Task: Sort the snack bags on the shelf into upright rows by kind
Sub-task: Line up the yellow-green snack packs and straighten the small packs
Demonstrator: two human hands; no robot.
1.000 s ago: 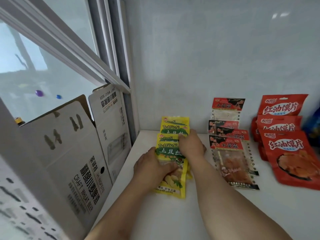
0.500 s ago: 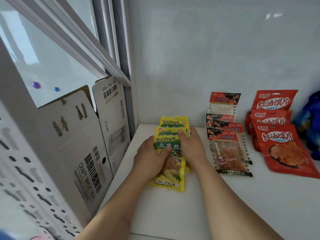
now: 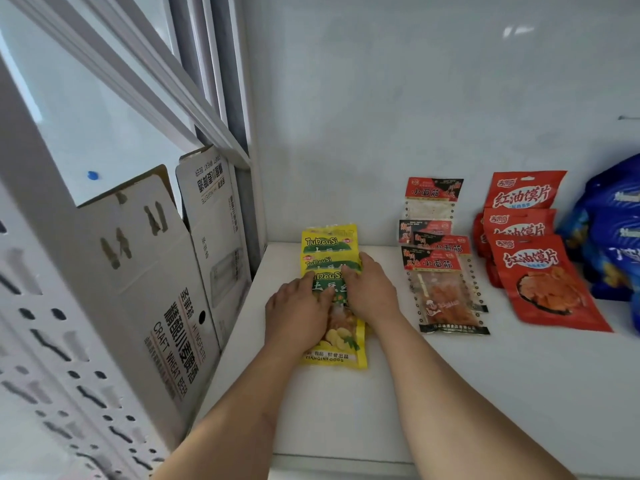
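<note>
A row of yellow-green TuDouSi snack bags (image 3: 329, 242) lies overlapped on the white shelf (image 3: 450, 393), leaning back toward the wall. My left hand (image 3: 298, 310) lies on the left side of the front yellow bag (image 3: 341, 348) and my right hand (image 3: 372, 292) on its right side; both hold its upper half by the edges. To the right runs a row of red-black clear-window bags (image 3: 446, 299). Further right is a row of red bags (image 3: 540, 285).
Flattened white cardboard boxes (image 3: 145, 289) stand against the left side of the shelf by a window frame. Blue bags (image 3: 616, 230) are piled at the far right. A perforated white panel (image 3: 41, 375) is at the lower left.
The view has tilted and shifted. My hands have closed in on the front yellow bag from both sides, and the right hand has come down from the bags behind onto its upper half.
</note>
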